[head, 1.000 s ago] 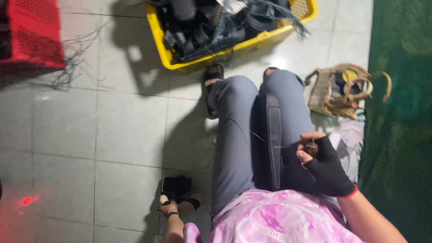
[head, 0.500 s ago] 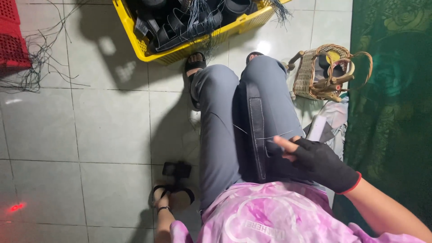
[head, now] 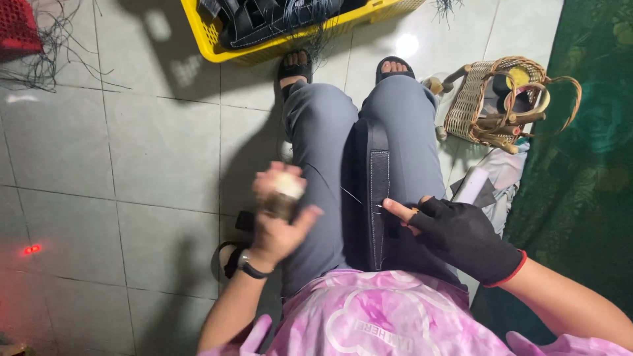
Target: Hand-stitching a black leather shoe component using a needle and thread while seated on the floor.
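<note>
Tiled floor (head: 151, 145), grey and glossy. Yellow crate (head: 224, 41) of dark straps at the top edge; wicker basket (head: 491, 99) off to the right, well apart from the work.

Dark strap (head: 377, 198) lies along the lap between the grey-trousered knees. Long, flat, black, with pale stitching running down both edges.

Right hand (head: 465, 238), in a black fingerless glove, rests on the strap. Forefinger and thumb are pinched on what looks like a needle; too small to be sure.

Left hand (head: 280, 214) is raised beside the left thigh, fingers wrapped around a small pale spool (head: 283, 191). A fine thread (head: 349, 195) runs toward the strap.

Judgement: keep the thread taut but not yanked, hold the strap flat on the lap, and follow the existing stitch line.
</note>
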